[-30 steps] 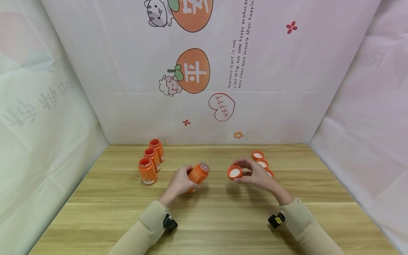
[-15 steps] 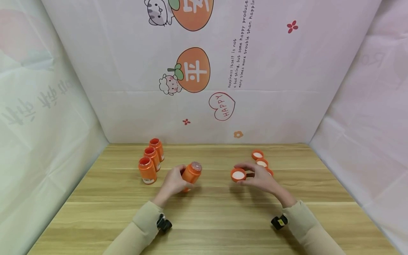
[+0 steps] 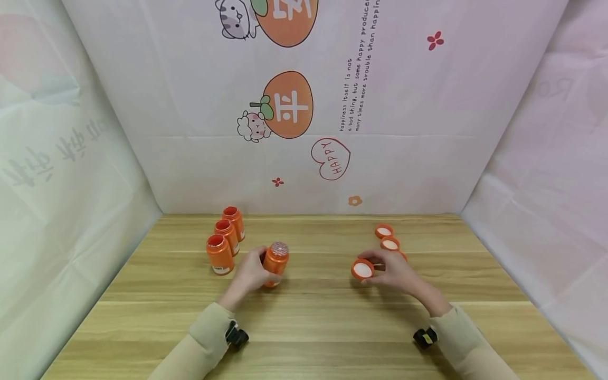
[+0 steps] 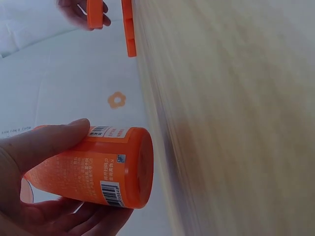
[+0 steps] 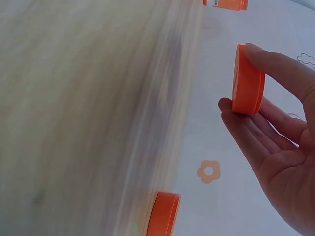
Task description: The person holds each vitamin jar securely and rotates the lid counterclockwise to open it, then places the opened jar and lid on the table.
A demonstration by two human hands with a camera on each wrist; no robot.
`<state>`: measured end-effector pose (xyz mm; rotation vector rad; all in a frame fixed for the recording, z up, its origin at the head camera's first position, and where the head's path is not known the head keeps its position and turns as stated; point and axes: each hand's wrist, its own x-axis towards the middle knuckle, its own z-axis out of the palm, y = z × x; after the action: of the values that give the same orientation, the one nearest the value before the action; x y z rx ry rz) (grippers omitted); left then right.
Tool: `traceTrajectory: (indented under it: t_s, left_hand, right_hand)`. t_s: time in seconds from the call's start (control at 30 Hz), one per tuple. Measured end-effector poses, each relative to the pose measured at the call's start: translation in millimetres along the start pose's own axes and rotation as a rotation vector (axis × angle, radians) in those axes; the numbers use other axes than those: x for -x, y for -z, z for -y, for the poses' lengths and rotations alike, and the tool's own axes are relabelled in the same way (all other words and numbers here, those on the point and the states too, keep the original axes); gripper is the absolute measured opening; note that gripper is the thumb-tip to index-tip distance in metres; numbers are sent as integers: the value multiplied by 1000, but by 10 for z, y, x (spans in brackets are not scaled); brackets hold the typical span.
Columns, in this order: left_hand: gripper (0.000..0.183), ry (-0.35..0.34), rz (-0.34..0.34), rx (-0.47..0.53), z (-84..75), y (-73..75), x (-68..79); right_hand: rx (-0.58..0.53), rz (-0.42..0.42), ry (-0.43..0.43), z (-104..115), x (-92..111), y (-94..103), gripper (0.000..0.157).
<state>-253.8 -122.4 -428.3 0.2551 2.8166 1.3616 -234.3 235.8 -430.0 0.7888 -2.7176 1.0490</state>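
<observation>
My left hand [image 3: 252, 272] grips an orange bottle [image 3: 277, 262] round its body, thumb on one side and fingers on the other. The bottle's top shows a silvery, textured surface with no lid over it. In the left wrist view the printed label and barcode on the bottle [image 4: 98, 167] face the camera, and its base is above the wood. My right hand [image 3: 391, 272] pinches an orange lid [image 3: 363, 269] by its rim, the white inside facing up and toward me. The right wrist view shows this lid [image 5: 248, 81] between thumb and fingertips, above the table.
Three open orange bottles [image 3: 220, 256] stand in a slanting row on the left of the wooden table [image 3: 313, 327]. On the right, several orange lids [image 3: 390, 244] lie white side up, one partly hidden behind my right hand. A printed white sheet [image 3: 404, 158] rises behind the table.
My left hand has moved left with the bottle, which now stands more upright. My right hand has carried the lid right and slightly toward me. The gap between them has widened.
</observation>
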Motion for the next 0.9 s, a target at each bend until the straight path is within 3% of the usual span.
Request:
traceTrajectory:
  t_s: [0.43,0.57,0.9]
  left_hand:
    - [63,5,-25,-47,87,126,43]
    - [67,37,-22,-37,122,161,57]
    - [73,34,-34,-55,164,267,99]
  right_hand:
    - [87,36,-56,-138,123,79,56]
    - [109,38,-75,-181,151,101,56]
    - [239,-16,-21,-270,229,161,57]
